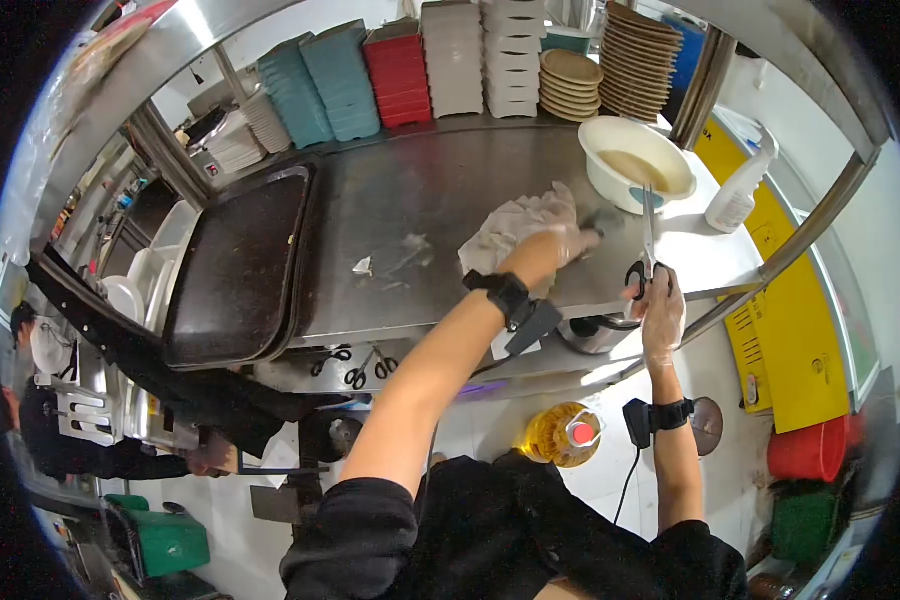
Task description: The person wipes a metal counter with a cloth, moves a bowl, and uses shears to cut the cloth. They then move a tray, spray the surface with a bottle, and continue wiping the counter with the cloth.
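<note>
My right hand (662, 315), in a clear glove, holds black-handled scissors (649, 240) at the steel table's right front, blades pointing up toward a white bowl (610, 148) of cloudy liquid. My left hand (568, 245), also gloved, reaches over the steel table (410, 190) at the right edge of a crumpled white cloth (510, 228). Its fingers are blurred, so whether they are apart or pressed together does not show. A small white scrap (362, 266) lies on the tabletop, left of the cloth, near some wet smears.
Dark trays (235, 265) lie at the table's left. Stacked containers (400, 75) and plates (570, 82) line the back. A spray bottle (742, 185) stands right. More scissors (356, 376) lie on the lower shelf. An oil jug (560, 436) stands below. A person in black (110, 450) is left.
</note>
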Demonstrator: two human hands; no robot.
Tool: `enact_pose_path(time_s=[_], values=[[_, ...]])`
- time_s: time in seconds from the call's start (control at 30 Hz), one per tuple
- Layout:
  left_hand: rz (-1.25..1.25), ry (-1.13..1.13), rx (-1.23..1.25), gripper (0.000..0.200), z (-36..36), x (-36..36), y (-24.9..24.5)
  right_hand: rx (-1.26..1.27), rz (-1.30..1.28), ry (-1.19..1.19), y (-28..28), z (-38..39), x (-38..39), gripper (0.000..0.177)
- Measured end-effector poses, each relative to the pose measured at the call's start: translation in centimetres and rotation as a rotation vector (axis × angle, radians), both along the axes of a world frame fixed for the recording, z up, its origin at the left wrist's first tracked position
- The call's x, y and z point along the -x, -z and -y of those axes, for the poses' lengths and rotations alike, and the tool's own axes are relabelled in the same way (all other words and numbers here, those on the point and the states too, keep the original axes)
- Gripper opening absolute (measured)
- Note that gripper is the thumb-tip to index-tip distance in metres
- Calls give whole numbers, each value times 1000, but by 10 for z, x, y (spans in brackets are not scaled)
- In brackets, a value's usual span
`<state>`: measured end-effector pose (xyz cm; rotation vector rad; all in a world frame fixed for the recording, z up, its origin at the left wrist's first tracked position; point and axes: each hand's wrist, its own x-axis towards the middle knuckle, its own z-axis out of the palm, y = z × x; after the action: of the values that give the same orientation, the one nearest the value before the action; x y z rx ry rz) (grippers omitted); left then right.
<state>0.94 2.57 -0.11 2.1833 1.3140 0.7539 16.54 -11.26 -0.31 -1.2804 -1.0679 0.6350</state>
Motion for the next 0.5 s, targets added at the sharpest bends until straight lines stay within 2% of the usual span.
enact_pose_path(time_s=[0.03,0.07,0.13,0.17,0.2,0.27,0.3,0.33,0.37,0.43,0.5], values=[[-271,-14,-153,89,12,1,-3,15,13,10,0,2,-4,37],[-273,-11,-153,89,18,7,-7,14,18,68,2,3,-6,35],[-570,127,-13,88,30,26,-20,49,39,84,5,3,-12,35],[-751,109,72,73,26,28,-11,84,66,96,6,3,-14,35],[-753,113,75,73,25,35,-1,95,75,56,5,2,-14,34],[-709,86,-103,57,25,62,11,177,53,55,3,-5,-10,34],[-772,44,-144,54,26,72,12,165,108,34,-5,-5,-5,33],[-832,0,-187,52,26,83,12,160,157,30,-2,-8,-8,33],[-813,8,-239,61,9,102,36,153,205,25,0,-11,-9,34],[-990,-18,-133,57,32,136,-8,188,283,39,-6,-13,-13,35],[-933,-186,-58,56,21,172,7,139,500,32,0,-23,-24,37]])
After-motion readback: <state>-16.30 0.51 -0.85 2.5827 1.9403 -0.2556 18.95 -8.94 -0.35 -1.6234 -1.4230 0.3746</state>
